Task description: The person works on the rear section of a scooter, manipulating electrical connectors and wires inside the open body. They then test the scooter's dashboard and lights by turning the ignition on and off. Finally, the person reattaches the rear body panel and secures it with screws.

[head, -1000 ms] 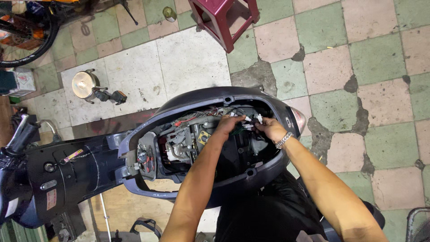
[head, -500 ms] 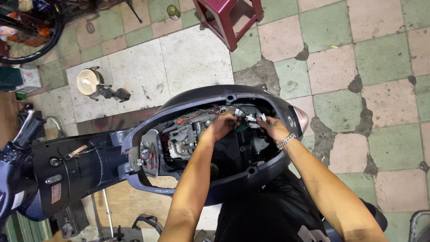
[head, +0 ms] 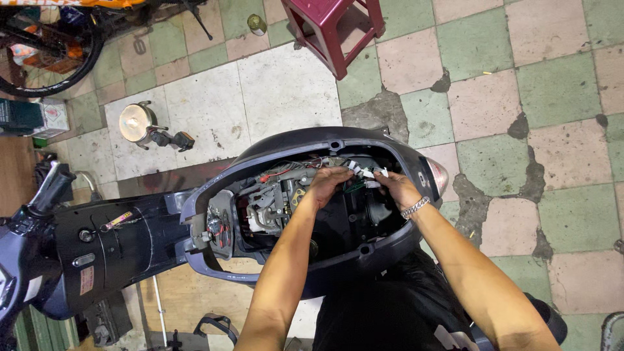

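A dark grey scooter (head: 312, 140) stands below me with its seat off, so the engine bay and wiring show. My left hand (head: 328, 183) and my right hand (head: 396, 188) reach into the rear of the open bay. Both pinch small white wire connectors (head: 365, 173) on a bundle of cables, fingers closed around them. A metal bracelet (head: 416, 208) sits on my right wrist. Red wires (head: 276, 174) run across the engine parts just left of my left hand.
A round headlamp unit (head: 136, 123) lies on the tiled floor at the left. A dark red plastic stool (head: 331, 26) stands at the top. A bicycle wheel (head: 49, 55) fills the top left corner. The scooter's handlebar grip (head: 52, 185) juts out at far left.
The view has shifted slightly. Both hands stay in the rear of the bay, working the white connectors with small finger movements.
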